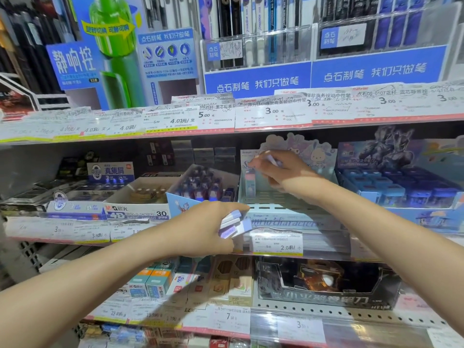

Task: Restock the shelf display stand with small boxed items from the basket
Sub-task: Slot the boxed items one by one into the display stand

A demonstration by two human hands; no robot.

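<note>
I'm mid-restock, I judge: my right hand pinches one lilac box over the stand, on the middle shelf between other displays. My left hand grips spare boxes just beside it. Next: seat that box upright in a slot. No basket in view.

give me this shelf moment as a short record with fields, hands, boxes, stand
left hand: left hand grips a stack of small lilac boxes in front of the stand
right hand: right hand pinches one small box, blurred, at the back of the stand
stand: pale display stand with slotted tiers, mostly unfilled
already placed: one pink-topped box upright at the stand's left side
price tag: tag below the stand
basket: not in view
</note>
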